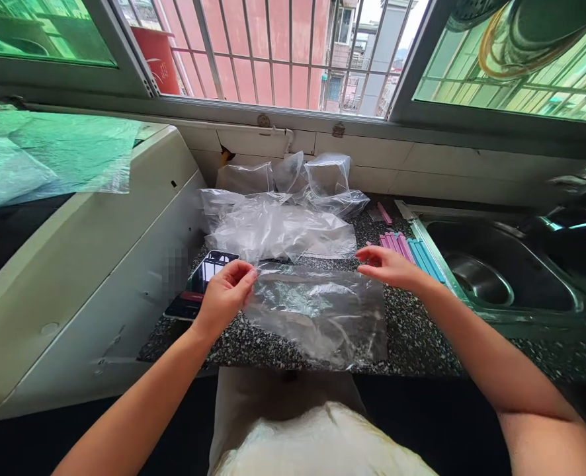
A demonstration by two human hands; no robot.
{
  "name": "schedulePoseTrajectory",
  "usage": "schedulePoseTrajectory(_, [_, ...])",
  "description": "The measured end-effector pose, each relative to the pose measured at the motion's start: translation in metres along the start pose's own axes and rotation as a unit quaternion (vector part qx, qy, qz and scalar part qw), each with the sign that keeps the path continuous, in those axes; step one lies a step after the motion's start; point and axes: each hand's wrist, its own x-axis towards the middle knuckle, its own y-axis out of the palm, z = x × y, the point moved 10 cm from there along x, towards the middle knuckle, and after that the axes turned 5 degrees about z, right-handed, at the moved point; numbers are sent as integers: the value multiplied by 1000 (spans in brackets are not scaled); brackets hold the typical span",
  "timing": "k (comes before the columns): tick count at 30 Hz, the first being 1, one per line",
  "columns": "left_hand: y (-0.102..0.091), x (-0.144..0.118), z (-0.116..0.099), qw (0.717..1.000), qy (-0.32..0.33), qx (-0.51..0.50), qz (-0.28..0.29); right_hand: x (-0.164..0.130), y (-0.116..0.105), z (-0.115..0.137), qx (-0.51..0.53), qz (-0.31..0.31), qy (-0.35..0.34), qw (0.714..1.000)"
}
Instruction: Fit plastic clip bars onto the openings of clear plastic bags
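Observation:
A clear plastic bag [317, 314] lies flat on the speckled dark countertop [412, 337], its lower edge close to the counter's front. My left hand [226, 291] pinches the bag's upper left corner between thumb and fingers. Over the upper right corner, my right hand [389, 266] hovers with thumb and fingers apart and nothing between them. Behind the flat bag sits a crumpled heap of clear plastic bags [278, 228]. Just right of the heap, beyond my right hand, are several pink sealing strips or clips [395, 243] and teal ones [426, 259].
A smartphone [208, 270] lies beside my left hand. The white appliance [129, 264] borders the counter on the left, with green plastic sheeting [75, 145] on top. A metal sink [491, 264] is set in at the right. Behind is a barred window [273, 59].

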Motion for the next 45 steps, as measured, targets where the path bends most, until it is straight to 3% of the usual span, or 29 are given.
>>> schedulePoseTrajectory(4, [4,0,-13,999,17,35,16,37,48,47,-28,164,-91,982])
schedulePoseTrajectory(7, [3,-1,-21,997,26,64,18,46,96,67,-18,331,-126,935])
schedulePoseTrajectory(9, [0,-2,-24,997,28,74,10,52,113,68,-33,364,-114,924])
schedulePoseTrajectory(13, [-3,-2,-18,999,-6,40,17,69,116,64,-71,279,-80,954])
schedulePoseTrajectory(17, [1,-6,9,995,-79,-9,60,76,107,66,-68,198,-95,973])
schedulePoseTrajectory(20, [9,-19,38,981,-157,21,113,80,93,63,-75,132,-95,984])
schedulePoseTrajectory(22, [14,-28,48,973,-172,75,136,83,87,58,-78,102,-85,988])
schedulePoseTrajectory(27, [21,-39,39,962,-113,177,174,88,79,52,-86,47,-73,993])
schedulePoseTrajectory(33, [-9,-33,32,988,-64,127,66,89,77,51,-73,19,-77,994])
schedulePoseTrajectory(37, [-9,-32,31,986,-12,163,35,92,74,43,-59,-4,-69,996])
schedulePoseTrajectory(40, [-1,-36,9,967,71,246,5,93,75,36,-54,-3,-65,996])
schedulePoseTrajectory(42, [17,-42,-9,942,140,302,40,93,77,33,-52,0,-64,997])
schedulePoseTrajectory(45, [50,-55,-22,896,221,351,161,91,78,29,-51,4,-64,997])
